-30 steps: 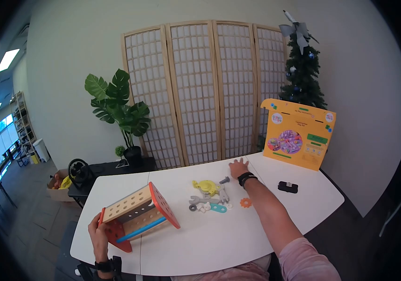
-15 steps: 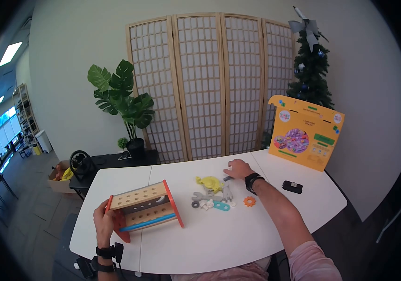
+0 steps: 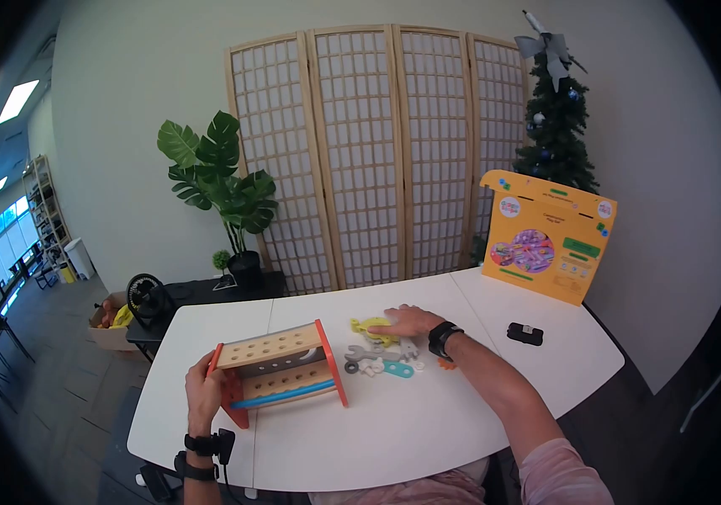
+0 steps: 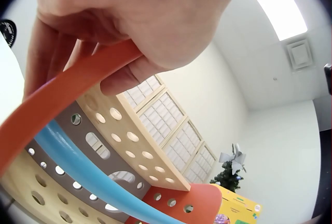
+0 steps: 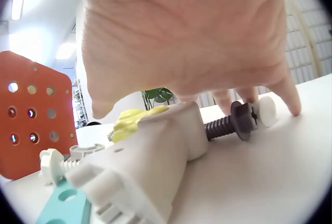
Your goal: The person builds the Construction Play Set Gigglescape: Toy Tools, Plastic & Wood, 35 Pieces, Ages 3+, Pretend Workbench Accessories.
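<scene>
Left fingers [image 4: 41, 62] clamped on red panel [image 4: 57, 94] — right fingers [image 5: 286, 97] apart, partly hidden behind bolt [image 5: 241, 121].

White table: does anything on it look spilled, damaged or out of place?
Nothing looks spilled or damaged. On the table, the toy parts lie jumbled, an orange piece sits slightly apart, and the toy workbench is angled, but none of that seems odd for loose parts being handled.

The head view looks forward and down across the tabletop [image 3: 411, 438]. The left wrist view, close under the left hand [image 4: 135, 19], tilts up toward the ceiling [image 4: 246, 52]; the right, close under the right hand [image 5: 187, 42], skims the tabletop. All three share the toy rack [image 3: 283, 379].
</scene>
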### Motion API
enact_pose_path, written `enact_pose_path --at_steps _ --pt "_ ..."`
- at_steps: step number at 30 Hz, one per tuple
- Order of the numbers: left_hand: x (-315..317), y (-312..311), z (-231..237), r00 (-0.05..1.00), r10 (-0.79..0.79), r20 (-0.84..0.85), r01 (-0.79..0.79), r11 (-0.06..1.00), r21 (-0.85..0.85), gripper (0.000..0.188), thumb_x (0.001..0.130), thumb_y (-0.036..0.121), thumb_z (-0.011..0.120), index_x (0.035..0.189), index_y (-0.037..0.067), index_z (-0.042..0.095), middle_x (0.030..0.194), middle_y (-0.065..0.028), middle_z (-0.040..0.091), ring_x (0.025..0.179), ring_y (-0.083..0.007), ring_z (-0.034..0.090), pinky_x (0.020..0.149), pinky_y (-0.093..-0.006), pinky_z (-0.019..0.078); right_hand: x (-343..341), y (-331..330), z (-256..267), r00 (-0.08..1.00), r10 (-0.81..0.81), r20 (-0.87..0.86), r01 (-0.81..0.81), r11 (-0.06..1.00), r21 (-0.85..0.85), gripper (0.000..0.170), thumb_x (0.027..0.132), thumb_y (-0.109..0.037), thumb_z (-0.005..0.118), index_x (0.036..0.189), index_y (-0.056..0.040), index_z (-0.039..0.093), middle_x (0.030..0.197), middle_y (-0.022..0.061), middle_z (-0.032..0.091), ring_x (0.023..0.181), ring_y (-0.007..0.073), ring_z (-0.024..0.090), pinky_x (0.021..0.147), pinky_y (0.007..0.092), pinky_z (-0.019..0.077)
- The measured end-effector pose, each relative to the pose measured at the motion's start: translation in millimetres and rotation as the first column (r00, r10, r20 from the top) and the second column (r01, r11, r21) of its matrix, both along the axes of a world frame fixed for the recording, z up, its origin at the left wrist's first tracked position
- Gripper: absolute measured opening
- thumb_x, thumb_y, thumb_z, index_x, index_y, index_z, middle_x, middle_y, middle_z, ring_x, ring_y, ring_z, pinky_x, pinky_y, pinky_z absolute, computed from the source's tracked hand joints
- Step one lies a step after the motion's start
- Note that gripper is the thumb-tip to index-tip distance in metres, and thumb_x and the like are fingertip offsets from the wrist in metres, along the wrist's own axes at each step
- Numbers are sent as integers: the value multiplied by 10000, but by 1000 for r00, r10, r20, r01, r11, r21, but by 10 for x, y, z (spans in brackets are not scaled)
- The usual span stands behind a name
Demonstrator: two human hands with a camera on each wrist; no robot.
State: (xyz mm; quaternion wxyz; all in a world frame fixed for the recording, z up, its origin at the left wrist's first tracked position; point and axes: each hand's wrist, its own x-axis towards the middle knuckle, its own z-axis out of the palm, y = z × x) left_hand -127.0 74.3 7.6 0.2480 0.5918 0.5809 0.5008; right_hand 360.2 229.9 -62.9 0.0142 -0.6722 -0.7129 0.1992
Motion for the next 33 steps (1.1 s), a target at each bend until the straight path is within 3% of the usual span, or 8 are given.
enact_pose_path --at_steps 2,4,8,10,16,23,25,33 --pt "39 77 -67 1000 -22 14 22 1000 -5 647 809 44 563 1426 -85 703 969 -152 807 862 -223 764 846 -344 611 55 -45 -29 998 64 15 -64 998 -13 1278 797 -1067 468 1722 -186 442 1757 192 406 1614 419 395 1285 667 343" --pt "51 187 -158 999 -37 -11 37 999 3 642 822 42 559 1436 -77 702 962 -147 808 863 -214 764 846 -344 611 100 -124 -51 990 144 5 -144 989 14 1174 911 -951 532 1715 -101 431 1678 312 453 1592 436 417 1284 580 378" --pt "202 218 -159 998 -59 7 59 998 -23 637 829 49 566 1440 -67 704 964 -144 812 860 -213 766 851 -343 612 53 -402 -56 994 105 -24 -100 980 171 1076 952 -892 561 1724 -155 422 1652 279 491 1564 434 447 1267 633 375" --pt "268 265 -204 997 -74 21 74 997 -15 634 833 53 570 1441 -61 707 957 -140 813 857 -210 769 847 -345 614 29 -555 17 978 203 -56 -188 960 205 1020 964 -849 601 1729 -202 415 1648 236 509 1560 433 448 1262 664 360" --pt "604 279 -98 992 -120 37 121 992 -40 600 864 65 572 1435 -57 710 916 -128 810 813 -212 773 822 -348 615 209 -660 -128 976 198 -95 -169 953 251 971 1010 -766 609 1710 -121 417 1623 213 542 1535 407 476 1231 636 383" --pt "1076 346 -58 995 -88 -52 84 994 -71 595 889 97 583 1455 -43 701 942 -165 819 840 -250 796 851 -374 620 559 -978 -88 997 57 -42 -44 962 271 945 1026 -738 606 1695 -92 431 1592 208 568 1495 404 513 1184 607 423" --pt "1188 402 -164 992 -69 -104 65 997 -38 608 894 125 597 1473 -39 688 1007 -204 829 915 -287 814 909 -403 624 696 -1071 -127 998 11 -61 5 967 255 974 1010 -780 591 1707 -123 411 1619 178 549 1533 387 487 1210 706 372" --pt "1653 522 -185 984 -155 -92 148 986 -83 607 914 184 608 1481 -19 683 1036 -220 832 966 -328 822 964 -434 623 1134 -1303 -49 991 -117 -64 129 961 245 987 1000 -792 598 1704 -122 427 1611 173 567 1535 374 494 1212 694 380"
